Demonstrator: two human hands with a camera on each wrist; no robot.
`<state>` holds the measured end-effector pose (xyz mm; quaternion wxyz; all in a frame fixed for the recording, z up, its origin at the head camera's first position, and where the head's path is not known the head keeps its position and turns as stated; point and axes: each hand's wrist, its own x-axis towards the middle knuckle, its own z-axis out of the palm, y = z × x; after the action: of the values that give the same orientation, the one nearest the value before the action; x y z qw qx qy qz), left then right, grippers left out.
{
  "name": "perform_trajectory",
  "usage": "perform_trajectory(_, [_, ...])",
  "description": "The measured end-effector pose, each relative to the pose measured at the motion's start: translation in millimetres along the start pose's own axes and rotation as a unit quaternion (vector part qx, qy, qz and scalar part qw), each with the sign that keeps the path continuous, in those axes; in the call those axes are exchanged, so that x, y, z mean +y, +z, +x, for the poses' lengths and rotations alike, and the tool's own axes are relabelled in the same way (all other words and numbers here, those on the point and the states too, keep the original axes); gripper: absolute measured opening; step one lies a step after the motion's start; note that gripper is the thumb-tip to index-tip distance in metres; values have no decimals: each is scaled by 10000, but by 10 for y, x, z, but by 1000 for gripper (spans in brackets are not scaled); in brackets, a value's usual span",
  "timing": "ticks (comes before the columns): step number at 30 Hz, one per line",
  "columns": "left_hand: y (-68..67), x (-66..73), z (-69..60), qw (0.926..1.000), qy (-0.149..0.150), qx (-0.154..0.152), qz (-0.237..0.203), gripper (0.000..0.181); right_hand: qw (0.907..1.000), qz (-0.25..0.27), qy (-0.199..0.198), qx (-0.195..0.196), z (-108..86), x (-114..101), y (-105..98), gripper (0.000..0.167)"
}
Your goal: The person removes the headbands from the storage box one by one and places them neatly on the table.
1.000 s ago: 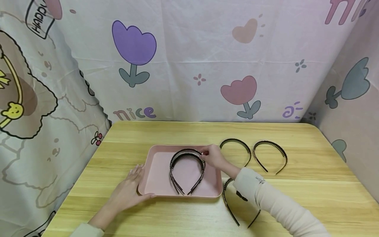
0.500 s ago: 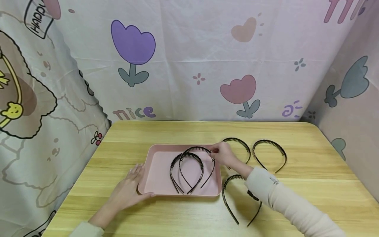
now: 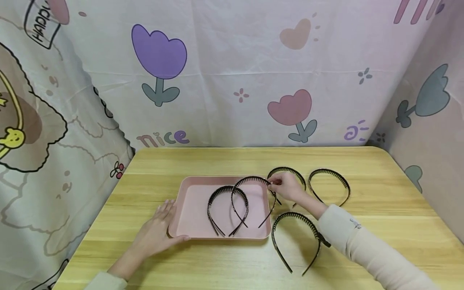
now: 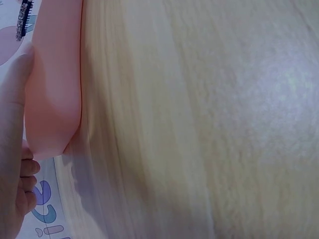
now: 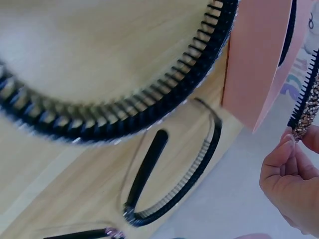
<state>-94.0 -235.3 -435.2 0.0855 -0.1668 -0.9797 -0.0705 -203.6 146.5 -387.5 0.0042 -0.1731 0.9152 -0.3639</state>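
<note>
My right hand [image 3: 288, 186] pinches a black toothed headband [image 3: 250, 178] by the upper right of its arch, over the right part of the pink tray [image 3: 192, 209]. Glitter covers the outer side of this headband [image 5: 313, 97] in the right wrist view, where thumb and fingertips of the hand [image 5: 296, 177] meet on it. Inside the tray lie overlapping headbands [image 3: 217, 192]; their exact number is hard to tell. My left hand [image 3: 159, 225] rests against the tray's front left corner, thumb along the front wall [image 4: 55, 89] and fingers fairly straight along the left side.
To the right of the tray, three more headbands lie on the wooden table [image 3: 145, 169]: one at the back [image 3: 286, 168], partly behind my right hand, one farther right [image 3: 342, 177], and one in front [image 3: 294, 214]. A printed cloth [image 3: 224, 48] hangs behind the table.
My right hand has moved right, drawing one headband away from the others in the tray toward its right edge. The left hand and tray stay put.
</note>
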Motion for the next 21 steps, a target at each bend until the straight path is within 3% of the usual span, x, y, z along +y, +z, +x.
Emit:
perform_trajectory(14, [41, 7, -4, 9995, 131, 276, 68, 102, 9997, 121, 163, -151, -288, 309, -296, 20])
perform_trajectory(21, [26, -5, 9, 9996, 47, 263, -8, 103, 9991, -113, 396, -43, -437, 423, -535, 23])
